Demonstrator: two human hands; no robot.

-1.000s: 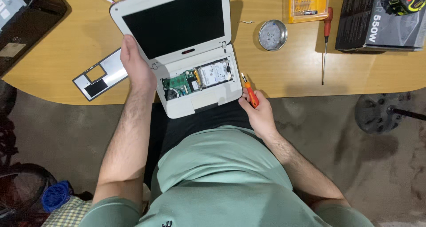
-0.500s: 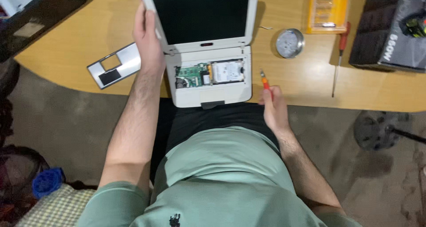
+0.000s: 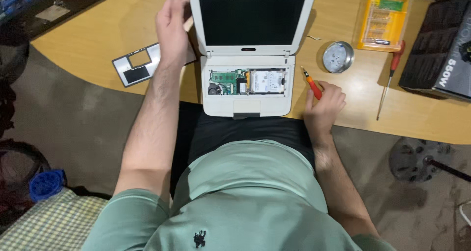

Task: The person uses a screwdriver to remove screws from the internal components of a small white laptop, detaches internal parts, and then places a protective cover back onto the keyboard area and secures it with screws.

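Observation:
A small white laptop (image 3: 248, 101) lies at the front edge of the wooden desk (image 3: 98, 40), lid up, its base uncovered so the green circuit board and silver hard drive (image 3: 266, 81) show. My left hand (image 3: 171, 20) grips the left edge of the raised screen. To the right of the laptop base, my right hand (image 3: 323, 106) rests on the desk, closed around a small orange-handled screwdriver (image 3: 312, 84) whose tip points up and left.
A grey cover panel (image 3: 135, 67) lies left of the laptop. Right of it sit a round metal tin (image 3: 338, 57), a yellow bit case (image 3: 384, 20), a red-handled screwdriver (image 3: 391, 77) and a black box (image 3: 436, 50). A dark case (image 3: 59, 8) is at far left.
My left hand slid up from the laptop base's left side to the edge of the screen. The right hand with the screwdriver moved onto the desk. The view shifted.

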